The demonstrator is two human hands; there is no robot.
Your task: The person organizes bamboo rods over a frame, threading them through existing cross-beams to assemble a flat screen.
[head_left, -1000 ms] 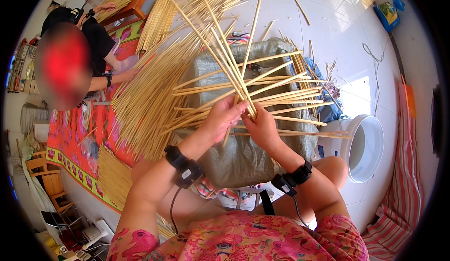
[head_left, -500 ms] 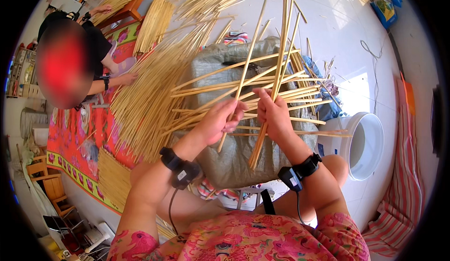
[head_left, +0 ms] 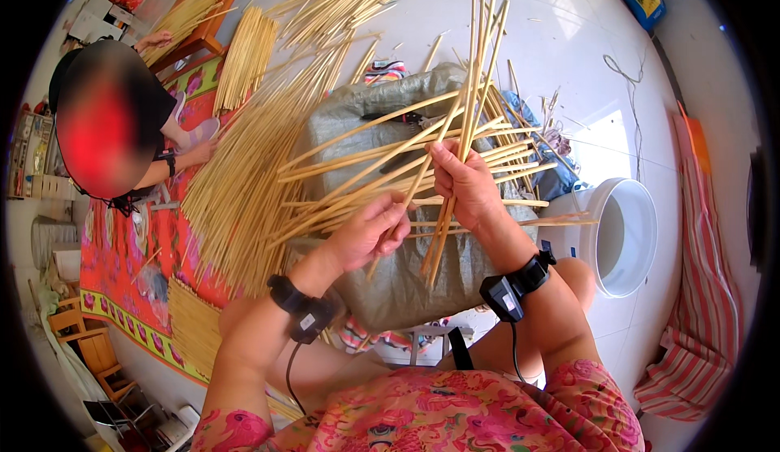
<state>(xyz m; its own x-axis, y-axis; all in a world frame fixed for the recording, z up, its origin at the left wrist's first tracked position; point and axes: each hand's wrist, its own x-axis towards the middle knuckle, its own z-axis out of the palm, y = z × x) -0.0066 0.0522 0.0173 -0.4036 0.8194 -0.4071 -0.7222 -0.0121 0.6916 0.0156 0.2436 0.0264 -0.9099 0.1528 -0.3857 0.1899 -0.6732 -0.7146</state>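
Note:
My right hand (head_left: 467,185) is closed around a small bundle of straw-yellow stalks (head_left: 481,62), which stand nearly upright and fan slightly at the top. My left hand (head_left: 370,231) pinches a single stalk (head_left: 421,173) near its lower end. That stalk leans right, and its upper part crosses the bundle at my right thumb and fingers. Below both hands, more loose stalks (head_left: 508,160) lie crosswise on a surface covered with a grey-green woven sheet (head_left: 382,298). A tool with dark and red parts (head_left: 398,117) lies partly hidden under them; its kind cannot be made out.
A white bucket (head_left: 642,241) stands on the right. To the left, a large spread of stalks (head_left: 236,184) lies on a red flowered mat (head_left: 114,241), where another person (head_left: 166,164) sits with a hand at the stalks. A striped cloth (head_left: 691,289) hangs far right.
The single stalk in my left hand has tilted right and now meets the bundle in my right hand; before, it stood apart. The whole view has shifted slightly.

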